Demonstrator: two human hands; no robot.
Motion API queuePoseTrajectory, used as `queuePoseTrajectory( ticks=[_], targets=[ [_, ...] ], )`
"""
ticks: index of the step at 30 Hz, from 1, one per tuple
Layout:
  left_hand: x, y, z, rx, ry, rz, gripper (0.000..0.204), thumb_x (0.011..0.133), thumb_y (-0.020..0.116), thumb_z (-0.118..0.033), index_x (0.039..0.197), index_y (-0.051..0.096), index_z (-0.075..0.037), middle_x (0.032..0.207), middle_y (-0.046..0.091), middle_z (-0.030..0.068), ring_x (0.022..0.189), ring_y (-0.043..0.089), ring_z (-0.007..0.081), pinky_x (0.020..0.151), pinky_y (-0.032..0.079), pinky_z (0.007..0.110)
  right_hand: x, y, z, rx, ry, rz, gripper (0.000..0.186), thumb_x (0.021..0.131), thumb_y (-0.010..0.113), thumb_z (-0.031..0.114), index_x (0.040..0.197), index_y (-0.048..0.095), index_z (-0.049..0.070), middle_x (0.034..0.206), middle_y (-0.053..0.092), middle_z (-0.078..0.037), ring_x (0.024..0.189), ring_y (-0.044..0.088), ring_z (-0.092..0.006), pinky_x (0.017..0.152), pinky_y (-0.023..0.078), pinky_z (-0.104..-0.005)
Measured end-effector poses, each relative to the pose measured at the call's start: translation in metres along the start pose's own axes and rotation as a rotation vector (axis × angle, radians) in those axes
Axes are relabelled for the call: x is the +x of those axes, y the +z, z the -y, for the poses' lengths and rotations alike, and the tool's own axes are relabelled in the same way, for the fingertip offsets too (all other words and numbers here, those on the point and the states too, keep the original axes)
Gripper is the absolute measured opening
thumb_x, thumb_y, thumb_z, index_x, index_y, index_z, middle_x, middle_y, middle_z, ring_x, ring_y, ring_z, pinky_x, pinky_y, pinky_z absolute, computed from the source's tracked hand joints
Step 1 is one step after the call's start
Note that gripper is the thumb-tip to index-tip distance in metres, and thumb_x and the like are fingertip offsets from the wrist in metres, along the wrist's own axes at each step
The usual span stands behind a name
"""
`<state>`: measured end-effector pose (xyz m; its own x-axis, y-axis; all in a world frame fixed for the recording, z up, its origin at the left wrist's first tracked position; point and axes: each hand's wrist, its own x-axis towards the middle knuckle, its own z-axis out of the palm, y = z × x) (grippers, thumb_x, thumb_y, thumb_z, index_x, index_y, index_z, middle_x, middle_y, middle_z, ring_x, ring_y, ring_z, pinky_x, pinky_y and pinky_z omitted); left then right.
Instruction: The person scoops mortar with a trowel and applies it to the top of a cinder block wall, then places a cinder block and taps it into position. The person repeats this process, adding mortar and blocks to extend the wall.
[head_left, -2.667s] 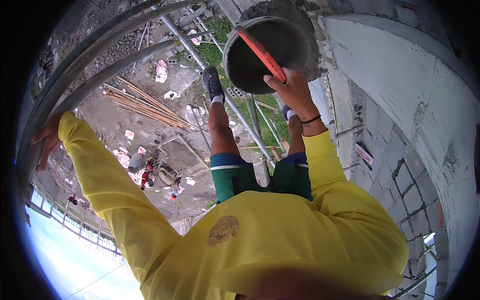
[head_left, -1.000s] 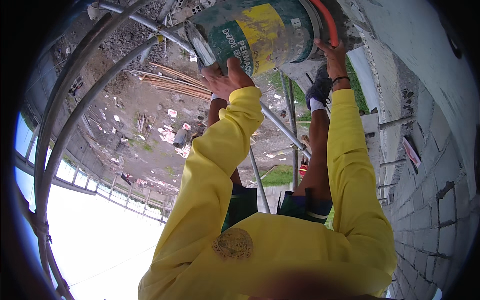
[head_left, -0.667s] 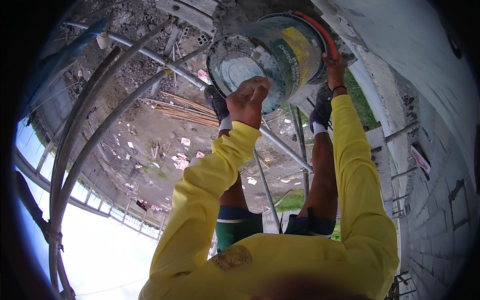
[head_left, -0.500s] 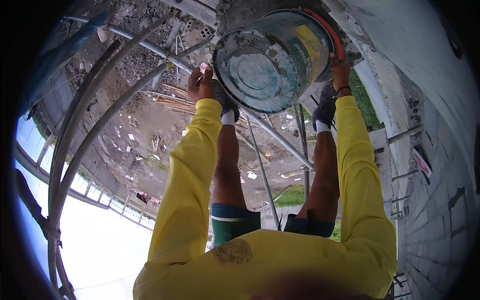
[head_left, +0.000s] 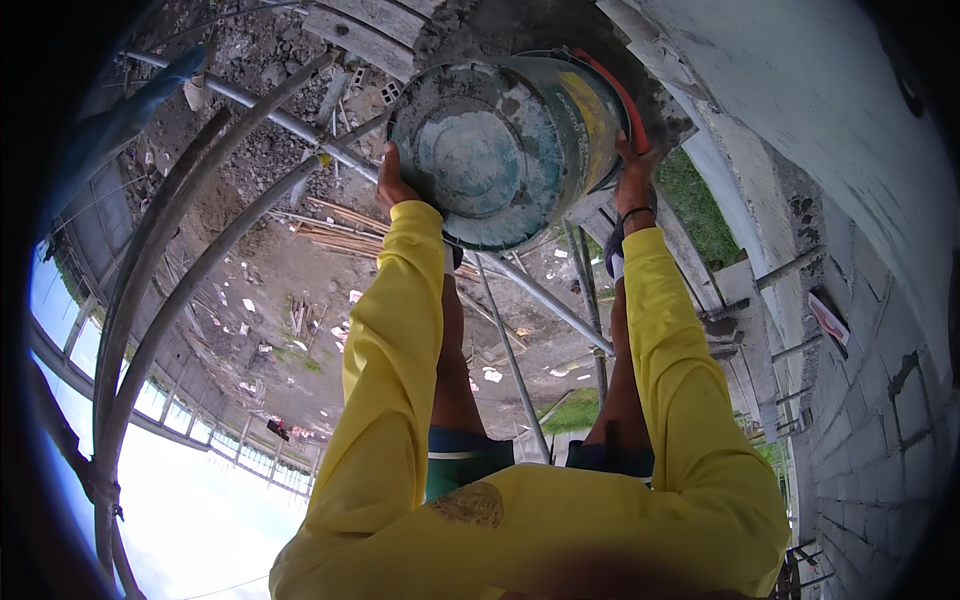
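A scuffed, cement-smeared dark teal bucket (head_left: pixel 480 155) lies tipped, its round bottom facing me and its mouth turned away to the upper right. An orange-red strip (head_left: pixel 622 95) curves along the mouth's rim. My left hand (head_left: pixel 394 182) is closed on the left edge of the bottom, thumb up and the other fingers partly hidden. At the mouth end, my right hand (head_left: pixel 632 175) grips the rim beside the orange-red strip. Dark wet-looking mortar (head_left: pixel 480 32) lies beyond the bucket; whether any is still inside is hidden.
Metal scaffold pipes (head_left: pixel 250 98) cross on the left and below my legs. Grey planks (head_left: pixel 365 35) lie at the upper left. A block wall (head_left: pixel 860 440) rises on the right. Far below is rubble-strewn ground (head_left: pixel 260 260) with a pile of wooden strips (head_left: pixel 340 232).
The bucket has shifted left and tilted, showing its bottom more squarely. My left hand has come from beside it onto its bottom edge. My right hand moved left with the rim.
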<state>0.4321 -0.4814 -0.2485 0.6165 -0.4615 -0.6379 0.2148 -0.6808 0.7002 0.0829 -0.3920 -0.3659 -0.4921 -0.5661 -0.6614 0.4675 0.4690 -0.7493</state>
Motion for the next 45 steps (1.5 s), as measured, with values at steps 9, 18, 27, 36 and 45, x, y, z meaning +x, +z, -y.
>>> queuePoseTrajectory(
  ticks=[9, 18, 27, 36, 45],
  targets=[
    [-0.076, 0.005, -0.096, -0.296, -0.184, 0.100, 0.047, 0.098, 0.064, -0.034, 0.123, 0.069, 0.005, 0.120, 0.070, 0.0140, 0.107, 0.066, 0.0284, 0.102, 0.049, 0.037, -0.074, -0.014, 0.049, -0.008, -0.035, -0.064, 0.085, 0.083, 0.087, 0.039, 0.140, 0.036, 0.002, 0.109, 0.042, -0.001, 0.101, 0.042, -0.0155, 0.098, 0.036, -0.0325],
    [-0.071, -0.065, -0.217, -0.137, -0.031, 0.333, 0.047, 0.107, 0.051, -0.032, 0.144, 0.052, -0.003, 0.139, 0.061, 0.0145, 0.128, 0.056, 0.0323, 0.114, 0.042, 0.049, -0.089, 0.053, 0.117, -0.250, -0.259, 0.184, 0.117, 0.064, 0.093, 0.063, 0.143, 0.030, 0.005, 0.117, 0.034, -0.004, 0.105, 0.038, -0.0181, 0.095, 0.038, -0.0362],
    [0.134, 0.083, -0.161, 0.342, -0.018, 0.649, 0.090, 0.080, 0.084, -0.051, 0.144, 0.052, 0.003, 0.133, 0.064, 0.0177, 0.118, 0.062, 0.0284, 0.108, 0.044, 0.038, 0.057, 0.095, 0.044, -0.404, 0.004, 0.030, 0.128, 0.062, 0.096, 0.059, 0.142, 0.025, -0.013, 0.136, 0.038, -0.019, 0.127, 0.041, -0.0276, 0.108, 0.037, -0.0398],
    [0.067, 0.043, -0.176, 0.132, 0.002, 0.779, 0.082, 0.082, 0.085, -0.015, 0.151, 0.042, -0.005, 0.137, 0.059, 0.0113, 0.126, 0.057, 0.0261, 0.111, 0.042, 0.039, 0.000, 0.078, 0.062, -0.230, -0.030, 0.053, 0.123, 0.068, 0.094, 0.056, 0.146, 0.023, -0.007, 0.142, 0.036, -0.020, 0.135, 0.037, -0.0289, 0.117, 0.029, -0.0411],
    [0.028, -0.121, -0.250, -0.121, -0.005, 0.942, 0.072, 0.093, 0.070, -0.016, 0.156, 0.036, -0.013, 0.148, 0.053, 0.0103, 0.134, 0.053, 0.0322, 0.112, 0.045, 0.051, -0.085, 0.097, 0.157, -0.387, -0.438, 0.231, 0.135, 0.056, 0.094, 0.069, 0.146, 0.023, -0.003, 0.137, 0.040, -0.019, 0.131, 0.044, -0.0293, 0.111, 0.039, -0.0423]
  ],
)
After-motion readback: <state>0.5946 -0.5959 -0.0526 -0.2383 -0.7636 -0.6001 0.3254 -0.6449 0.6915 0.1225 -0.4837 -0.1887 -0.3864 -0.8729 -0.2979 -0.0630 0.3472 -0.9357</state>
